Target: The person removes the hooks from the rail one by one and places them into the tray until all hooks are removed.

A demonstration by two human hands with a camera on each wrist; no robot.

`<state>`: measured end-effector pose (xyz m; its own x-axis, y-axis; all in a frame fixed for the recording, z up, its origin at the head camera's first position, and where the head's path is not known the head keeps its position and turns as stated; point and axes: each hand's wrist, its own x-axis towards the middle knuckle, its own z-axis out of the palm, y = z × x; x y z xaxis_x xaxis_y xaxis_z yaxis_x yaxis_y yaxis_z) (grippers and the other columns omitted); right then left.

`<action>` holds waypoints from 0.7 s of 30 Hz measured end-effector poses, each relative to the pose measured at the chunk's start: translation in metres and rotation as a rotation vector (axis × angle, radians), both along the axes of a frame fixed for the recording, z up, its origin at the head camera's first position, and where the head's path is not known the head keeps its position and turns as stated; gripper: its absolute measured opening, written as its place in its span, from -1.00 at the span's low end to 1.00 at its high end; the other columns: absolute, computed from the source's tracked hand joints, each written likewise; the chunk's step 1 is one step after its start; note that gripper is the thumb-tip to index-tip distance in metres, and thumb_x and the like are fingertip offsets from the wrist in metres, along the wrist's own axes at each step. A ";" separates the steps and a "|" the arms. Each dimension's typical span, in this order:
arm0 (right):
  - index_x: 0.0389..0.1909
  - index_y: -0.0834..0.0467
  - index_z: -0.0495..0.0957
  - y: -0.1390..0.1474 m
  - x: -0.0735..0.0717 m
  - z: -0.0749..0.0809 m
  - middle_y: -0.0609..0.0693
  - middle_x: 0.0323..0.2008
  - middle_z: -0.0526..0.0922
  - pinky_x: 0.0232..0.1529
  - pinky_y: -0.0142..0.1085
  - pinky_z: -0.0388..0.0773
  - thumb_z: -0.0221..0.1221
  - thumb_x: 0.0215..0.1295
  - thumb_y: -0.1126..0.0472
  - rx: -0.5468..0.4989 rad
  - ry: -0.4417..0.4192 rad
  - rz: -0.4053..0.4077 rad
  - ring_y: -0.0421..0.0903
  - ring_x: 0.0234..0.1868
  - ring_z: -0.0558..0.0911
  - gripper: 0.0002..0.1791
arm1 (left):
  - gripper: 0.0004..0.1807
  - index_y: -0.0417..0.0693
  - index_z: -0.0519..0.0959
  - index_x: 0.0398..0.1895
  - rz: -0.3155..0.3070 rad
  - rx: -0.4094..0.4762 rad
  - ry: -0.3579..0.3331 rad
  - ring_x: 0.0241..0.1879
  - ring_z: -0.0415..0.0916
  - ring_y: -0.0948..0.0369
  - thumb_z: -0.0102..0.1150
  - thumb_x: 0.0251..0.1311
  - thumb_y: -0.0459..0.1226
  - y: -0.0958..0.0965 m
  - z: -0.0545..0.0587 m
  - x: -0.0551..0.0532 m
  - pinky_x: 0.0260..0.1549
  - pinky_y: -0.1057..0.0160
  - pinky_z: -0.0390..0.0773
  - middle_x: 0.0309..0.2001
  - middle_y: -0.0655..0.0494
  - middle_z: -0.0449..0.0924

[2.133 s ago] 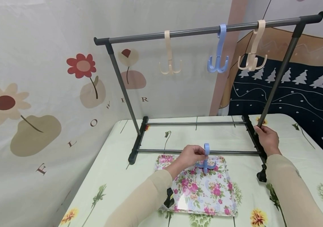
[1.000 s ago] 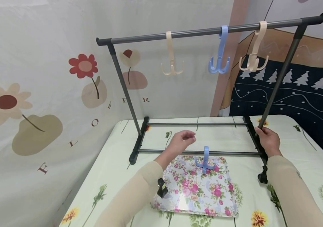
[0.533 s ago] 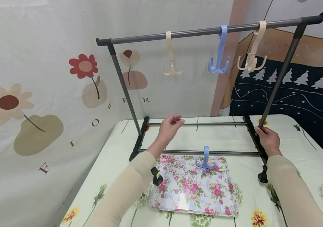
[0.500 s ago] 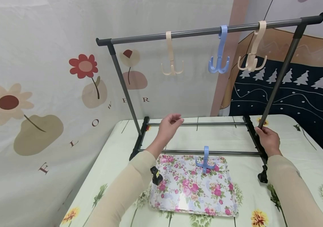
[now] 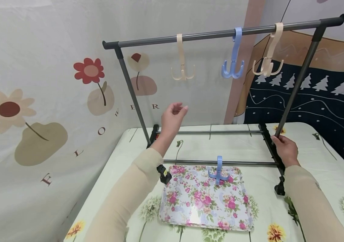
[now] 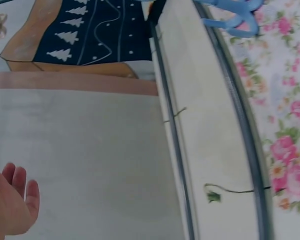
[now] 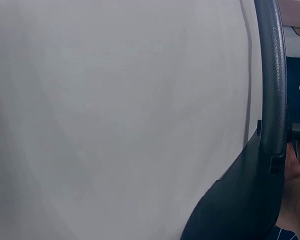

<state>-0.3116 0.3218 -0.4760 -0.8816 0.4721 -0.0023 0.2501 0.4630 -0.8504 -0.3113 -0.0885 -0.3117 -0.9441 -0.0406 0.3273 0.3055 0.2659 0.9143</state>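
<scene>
A dark grey metal garment rack stands on the table. From its top bar hang a beige four-prong hook, a blue hook and a second beige hook. Another blue hook hangs on the front lower bar. My left hand is raised in the air below the left beige hook, fingers loosely bent and holding nothing; the left wrist view shows this hand too. My right hand grips the foot of the rack's right post. In the right wrist view, the rack partly hides that hand.
A flowered tray lies in front of the rack on a cream floral tablecloth. Behind hang a pale flower-printed cloth and a navy one with trees. A small black device is strapped to each wrist.
My left hand has let go of the blue hook on the lower bar and moved up and to the left. That hook stays hanging. My right hand keeps its grip on the post.
</scene>
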 end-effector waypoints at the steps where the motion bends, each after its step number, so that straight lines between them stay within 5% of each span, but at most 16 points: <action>1: 0.30 0.30 0.43 0.000 0.000 0.000 0.28 0.09 0.51 -0.25 -0.20 0.25 -0.06 0.49 -0.21 -0.001 0.000 -0.001 0.10 -0.10 0.37 -0.31 | -0.57 -0.02 0.52 0.18 0.019 0.005 0.011 0.02 0.50 0.21 0.21 0.35 -0.05 0.000 0.004 -0.001 0.01 0.18 0.51 0.01 0.12 0.58; 8: 0.33 0.27 0.42 -0.002 0.000 0.001 0.28 0.14 0.50 -0.25 -0.22 0.24 -0.04 0.50 -0.19 -0.024 -0.007 -0.005 0.11 -0.07 0.37 -0.33 | -0.58 -0.06 0.52 0.18 0.126 0.028 0.085 -0.01 0.52 0.21 0.22 0.34 -0.08 -0.004 0.026 -0.004 -0.05 0.21 0.53 0.00 0.09 0.58; 21: 0.33 0.26 0.41 -0.001 0.000 0.001 0.29 0.21 0.48 -0.27 -0.22 0.25 -0.05 0.50 -0.21 -0.025 -0.012 -0.002 0.12 -0.05 0.38 -0.31 | -0.56 -0.08 0.51 0.18 0.202 0.053 0.170 -0.03 0.52 0.26 0.23 0.34 -0.06 -0.001 0.075 -0.007 -0.09 0.33 0.54 -0.01 0.08 0.57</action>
<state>-0.3112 0.3204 -0.4748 -0.8803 0.4738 -0.0244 0.2610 0.4406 -0.8589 -0.3182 -0.0896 -0.2365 -0.8467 -0.2439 0.4729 0.4014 0.2907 0.8686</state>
